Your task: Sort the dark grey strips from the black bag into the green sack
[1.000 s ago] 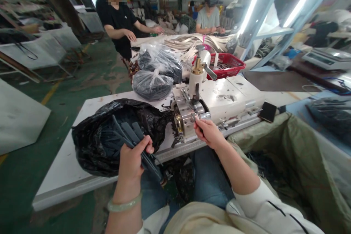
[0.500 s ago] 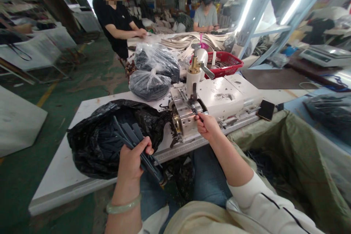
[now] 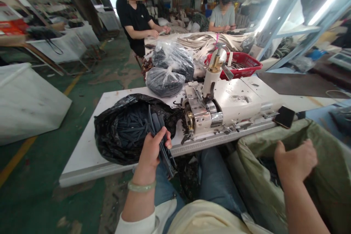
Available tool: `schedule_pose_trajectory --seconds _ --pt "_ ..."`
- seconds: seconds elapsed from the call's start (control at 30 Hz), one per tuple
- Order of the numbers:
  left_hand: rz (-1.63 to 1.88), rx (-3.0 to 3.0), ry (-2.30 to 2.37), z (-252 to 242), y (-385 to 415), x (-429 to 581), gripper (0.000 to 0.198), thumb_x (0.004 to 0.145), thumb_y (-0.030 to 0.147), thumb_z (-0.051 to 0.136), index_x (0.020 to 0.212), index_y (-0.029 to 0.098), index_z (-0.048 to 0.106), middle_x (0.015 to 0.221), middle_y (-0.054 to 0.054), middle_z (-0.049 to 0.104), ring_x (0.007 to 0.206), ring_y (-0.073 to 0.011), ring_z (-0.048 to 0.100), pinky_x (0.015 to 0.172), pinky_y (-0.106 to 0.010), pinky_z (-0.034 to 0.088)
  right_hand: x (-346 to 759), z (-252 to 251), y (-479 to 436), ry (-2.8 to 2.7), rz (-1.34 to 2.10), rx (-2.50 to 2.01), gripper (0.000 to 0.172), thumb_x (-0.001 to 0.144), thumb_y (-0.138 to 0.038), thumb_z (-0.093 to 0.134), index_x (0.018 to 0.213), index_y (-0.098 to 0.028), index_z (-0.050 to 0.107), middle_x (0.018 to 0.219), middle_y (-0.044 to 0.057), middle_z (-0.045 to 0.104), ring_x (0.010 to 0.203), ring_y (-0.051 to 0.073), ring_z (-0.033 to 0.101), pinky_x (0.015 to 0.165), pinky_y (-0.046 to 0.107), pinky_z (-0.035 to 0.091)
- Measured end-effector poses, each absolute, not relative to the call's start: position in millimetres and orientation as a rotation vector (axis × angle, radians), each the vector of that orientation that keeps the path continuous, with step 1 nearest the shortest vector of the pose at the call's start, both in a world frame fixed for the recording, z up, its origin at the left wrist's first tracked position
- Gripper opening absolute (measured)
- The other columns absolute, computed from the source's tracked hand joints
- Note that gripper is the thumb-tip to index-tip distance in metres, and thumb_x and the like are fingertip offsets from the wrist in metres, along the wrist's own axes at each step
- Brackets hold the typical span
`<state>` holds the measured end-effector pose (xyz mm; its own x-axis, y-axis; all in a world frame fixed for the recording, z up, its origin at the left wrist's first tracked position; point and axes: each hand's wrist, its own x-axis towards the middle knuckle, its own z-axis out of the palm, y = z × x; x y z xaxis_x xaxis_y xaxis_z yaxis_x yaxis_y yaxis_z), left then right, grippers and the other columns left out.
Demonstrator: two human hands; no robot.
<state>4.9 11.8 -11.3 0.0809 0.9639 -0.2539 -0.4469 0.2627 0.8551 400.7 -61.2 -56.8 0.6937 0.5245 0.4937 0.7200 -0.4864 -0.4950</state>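
My left hand [image 3: 155,146] is closed around a bunch of dark blue-grey strips [image 3: 161,135], whose upper ends fan out beside a black plastic bag [image 3: 109,150]. More of the same strips [image 3: 130,126] fill that bag's mouth. Over the green woven sack [image 3: 246,151] at the right is my right hand [image 3: 296,161], slightly blurred, its thumb apart from the loosely bent fingers and nothing visible in it. Dark pieces [image 3: 270,168] lie inside the sack, partly hidden by the hand. Between my hands stands a white bench machine [image 3: 203,109] with metal rollers.
Clear bags of dark pieces [image 3: 166,82] sit behind the black bag. A red basket [image 3: 248,64] stands behind the machine, and a phone [image 3: 285,117] lies at the table edge. Across the table are two co-workers near pale strips [image 3: 197,40]. Scraps litter the tabletop by the machine.
My right hand has left the machine's rollers and moved right, over the green sack. The left hand still grips the strips. The whole view has shifted, with the scene now farther right.
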Motion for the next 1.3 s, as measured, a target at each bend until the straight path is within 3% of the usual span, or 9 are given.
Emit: schedule_pose_trajectory --seconds 0.07,0.17,0.23,0.33,0.43,0.7,0.97,1.1,1.3 --pt "1.117 0.705 0.962 -11.3 12.0 10.6 0.027 0.073 0.036 0.068 0.068 0.014 0.054 0.061 0.002 0.053 0.043 -0.0048 0.044 0.04 -0.018 0.036 378.6 -45.4 -55.7 -1.004 -0.327 -2.085 0.057 0.081 -0.051 0.05 0.118 -0.008 0.056 0.107 0.03 0.059 0.1 0.036 0.057 0.075 0.047 0.045" --pt "0.992 0.77 0.954 -10.0 9.9 22.1 0.027 0.073 0.037 0.068 0.067 0.014 0.054 0.059 0.002 0.052 0.043 -0.0057 0.045 0.041 -0.019 0.038 300.5 -23.8 -26.0 -1.23 0.512 -1.658 0.042 0.084 -0.049 0.049 0.103 -0.015 0.064 0.079 0.01 0.066 0.066 0.02 0.06 0.061 0.035 0.049" --pt "0.909 0.835 0.967 -8.9 6.5 27.6 0.027 0.073 0.036 0.067 0.067 0.014 0.054 0.058 0.002 0.052 0.043 -0.0068 0.046 0.041 -0.02 0.039 240.7 -14.9 -2.0 -1.277 1.027 -1.325 0.043 0.083 -0.05 0.052 0.109 -0.018 0.061 0.069 0.002 0.062 0.051 0.013 0.052 0.049 0.026 0.043" --pt "0.84 0.895 1.008 -7.7 -0.4 25.6 0.024 0.073 0.036 0.067 0.073 0.015 0.055 0.058 0.002 0.055 0.042 -0.0083 0.047 0.04 -0.021 0.041 175.0 -13.3 24.0 -1.271 1.327 -1.101 0.034 0.077 -0.049 0.061 0.086 -0.016 0.067 0.051 -0.004 0.049 0.04 0.007 0.036 0.038 0.02 0.028" --pt "0.869 0.824 1.023 -6.1 -6.8 10.7 0.024 0.073 0.034 0.068 0.081 0.016 0.054 0.059 0.002 0.056 0.042 -0.0082 0.047 0.04 -0.021 0.041 151.1 -17.7 34.5 -1.016 1.345 -1.033 0.035 0.076 -0.049 0.063 0.067 -0.014 0.063 0.045 -0.005 0.043 0.038 0.005 0.03 0.035 0.019 0.019" --pt "0.983 0.657 0.935 -8.9 -9.0 -7.9 0.022 0.074 0.031 0.069 0.078 0.013 0.056 0.066 -0.004 0.063 0.042 -0.0045 0.043 0.041 -0.018 0.037 161.4 -16.2 36.3 -0.623 1.334 -0.799 0.028 0.072 -0.042 0.07 0.073 -0.015 0.065 0.049 -0.006 0.045 0.037 0.002 0.028 0.033 0.016 0.015" --pt "1.086 0.49 0.863 -10.1 -1.0 12.7 0.024 0.065 0.022 0.074 0.076 0.014 0.055 0.058 0.003 0.053 0.041 -0.0022 0.039 0.039 -0.014 0.032 178.3 -36.7 17.6 -0.977 1.305 -0.713 0.017 0.081 -0.034 0.065 0.078 -0.019 0.071 0.061 -0.001 0.056 0.046 0.006 0.048 0.041 0.017 0.037" --pt "1.136 0.542 0.858 -8.7 -1.4 7.8 0.019 0.07 0.023 0.071 0.076 0.014 0.055 0.059 0.004 0.052 0.041 -0.002 0.039 0.039 -0.015 0.032 194.8 -45.8 -0.6 -1.338 1.275 -0.646 0.012 0.083 -0.027 0.063 0.084 -0.02 0.073 0.073 0.003 0.062 0.058 0.013 0.062 0.053 0.025 0.052" --pt "1.089 0.638 0.967 -12.2 -2.3 10.0 0.025 0.07 0.029 0.072 0.072 0.015 0.052 0.057 0.004 0.052 0.041 -0.0045 0.042 0.04 -0.018 0.036 203.4 -47.1 -14.7 -1.594 1.084 -0.61 0.02 0.085 -0.019 0.06 0.099 -0.027 0.073 0.088 0.005 0.064 0.072 0.014 0.065 0.064 0.026 0.056"
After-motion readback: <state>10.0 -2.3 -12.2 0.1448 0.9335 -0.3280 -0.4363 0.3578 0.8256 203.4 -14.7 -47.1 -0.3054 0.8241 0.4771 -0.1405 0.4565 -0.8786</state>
